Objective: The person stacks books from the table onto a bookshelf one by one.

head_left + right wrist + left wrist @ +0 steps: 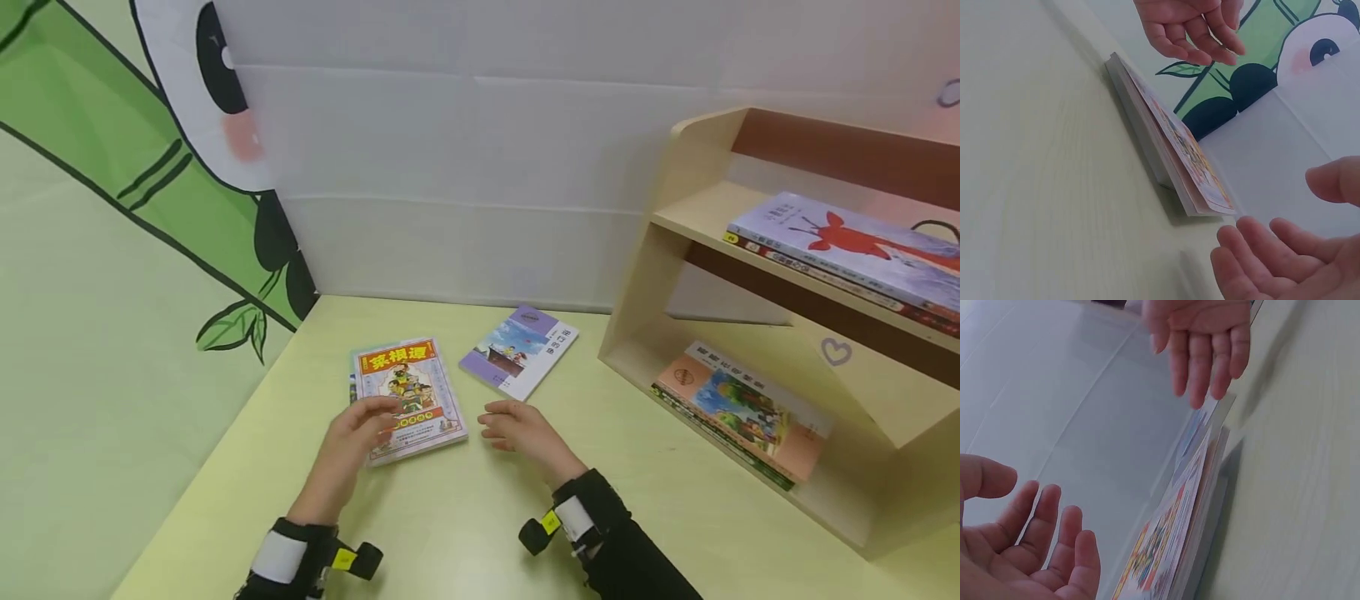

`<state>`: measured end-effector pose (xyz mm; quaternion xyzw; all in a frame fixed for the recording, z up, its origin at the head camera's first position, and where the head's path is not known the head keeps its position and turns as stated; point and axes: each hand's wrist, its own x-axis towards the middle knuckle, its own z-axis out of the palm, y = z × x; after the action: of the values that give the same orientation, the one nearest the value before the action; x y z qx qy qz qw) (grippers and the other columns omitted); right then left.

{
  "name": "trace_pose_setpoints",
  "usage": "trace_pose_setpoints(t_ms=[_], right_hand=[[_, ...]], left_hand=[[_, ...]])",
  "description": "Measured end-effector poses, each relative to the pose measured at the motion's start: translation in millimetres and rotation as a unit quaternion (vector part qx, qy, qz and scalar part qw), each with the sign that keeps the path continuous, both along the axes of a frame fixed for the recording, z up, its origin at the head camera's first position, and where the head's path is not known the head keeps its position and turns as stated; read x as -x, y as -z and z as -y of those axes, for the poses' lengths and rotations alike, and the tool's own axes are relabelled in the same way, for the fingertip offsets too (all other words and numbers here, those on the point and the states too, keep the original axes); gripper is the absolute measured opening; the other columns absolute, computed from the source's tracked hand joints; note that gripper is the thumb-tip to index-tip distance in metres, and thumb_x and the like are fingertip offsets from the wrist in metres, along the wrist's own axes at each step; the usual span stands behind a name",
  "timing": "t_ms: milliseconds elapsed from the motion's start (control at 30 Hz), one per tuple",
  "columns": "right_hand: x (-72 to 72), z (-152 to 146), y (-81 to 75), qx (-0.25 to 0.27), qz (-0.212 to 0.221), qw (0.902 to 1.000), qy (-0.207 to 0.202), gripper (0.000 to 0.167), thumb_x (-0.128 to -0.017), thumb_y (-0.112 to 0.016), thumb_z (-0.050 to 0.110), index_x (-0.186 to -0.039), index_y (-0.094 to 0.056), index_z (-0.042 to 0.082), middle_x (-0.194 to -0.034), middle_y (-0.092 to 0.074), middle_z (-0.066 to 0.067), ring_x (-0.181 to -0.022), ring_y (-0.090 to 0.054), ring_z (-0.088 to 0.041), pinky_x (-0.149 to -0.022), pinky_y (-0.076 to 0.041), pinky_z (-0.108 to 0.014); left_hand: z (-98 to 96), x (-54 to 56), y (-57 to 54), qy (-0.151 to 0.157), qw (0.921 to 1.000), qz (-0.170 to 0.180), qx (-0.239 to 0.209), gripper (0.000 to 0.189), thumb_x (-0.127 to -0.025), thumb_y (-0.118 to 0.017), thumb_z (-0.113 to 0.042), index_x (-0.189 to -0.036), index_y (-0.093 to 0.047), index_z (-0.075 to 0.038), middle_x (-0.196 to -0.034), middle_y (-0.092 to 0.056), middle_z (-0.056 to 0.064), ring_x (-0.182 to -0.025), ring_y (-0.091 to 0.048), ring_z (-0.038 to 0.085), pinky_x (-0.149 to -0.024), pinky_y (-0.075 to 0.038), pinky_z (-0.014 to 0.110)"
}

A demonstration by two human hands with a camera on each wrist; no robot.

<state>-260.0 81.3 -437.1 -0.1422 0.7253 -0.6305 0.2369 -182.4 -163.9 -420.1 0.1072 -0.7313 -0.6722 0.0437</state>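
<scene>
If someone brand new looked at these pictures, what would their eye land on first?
Probably the big cartoon drawing with a green stalk on the left. Next might come the book with the red title banner, lying on the table. On the right, the red figure on the pale book stands out on the wooden shelf's upper level.

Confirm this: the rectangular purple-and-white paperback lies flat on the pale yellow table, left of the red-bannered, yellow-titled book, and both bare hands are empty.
Wrong side: the head view shows the purple-and-white paperback right, not left, of the yellow-titled book. It does lie flat on the table, and the left hand and right hand are empty.
</scene>
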Motion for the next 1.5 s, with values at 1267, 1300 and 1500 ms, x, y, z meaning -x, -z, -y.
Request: trace_pose_setpoints(t_ms=[1267, 1300, 1500], right_hand=[[14.9, 28.6, 25.5, 0.055, 0.098, 0.9911, 0.071, 0.039, -0.095, -0.060, 0.021, -0.116, -0.059, -0.012, -0.092, -0.068, -0.015, -0.068, -0.067, -0.016, -0.064, -0.057, -0.030], [14.5, 27.2, 25.2, 0.045, 0.097, 0.9923, 0.064, 0.039, -0.095, -0.061, 0.023, -0.114, -0.060, -0.011, -0.089, -0.068, -0.014, -0.066, -0.066, -0.015, -0.062, -0.057, -0.029], [7.1, 22.8, 20.9, -0.010, 0.088, 0.9960, 0.006, 0.041, -0.096, -0.058, 0.036, -0.106, -0.065, -0.004, -0.074, -0.065, -0.007, -0.056, -0.059, -0.013, -0.053, -0.051, -0.024]], left_hand=[[20.8, 6.7, 14.0, -0.062, 0.9891, 0.127, -0.042, 0.072, -0.100, -0.042, -0.020, -0.155, 0.000, -0.001, -0.148, -0.026, 0.029, -0.127, -0.037, 0.037, -0.104, -0.034, 0.045], [20.6, 6.7, 14.9, -0.055, 0.9887, 0.135, -0.036, 0.072, -0.100, -0.042, -0.022, -0.154, 0.000, -0.001, -0.147, -0.028, 0.028, -0.125, -0.038, 0.036, -0.101, -0.036, 0.043], [11.7, 7.2, 24.9, 0.005, 0.9867, 0.162, 0.010, 0.063, -0.103, -0.039, -0.037, -0.148, -0.023, 0.004, -0.115, -0.059, 0.019, -0.089, -0.063, 0.020, -0.073, -0.052, 0.030]])
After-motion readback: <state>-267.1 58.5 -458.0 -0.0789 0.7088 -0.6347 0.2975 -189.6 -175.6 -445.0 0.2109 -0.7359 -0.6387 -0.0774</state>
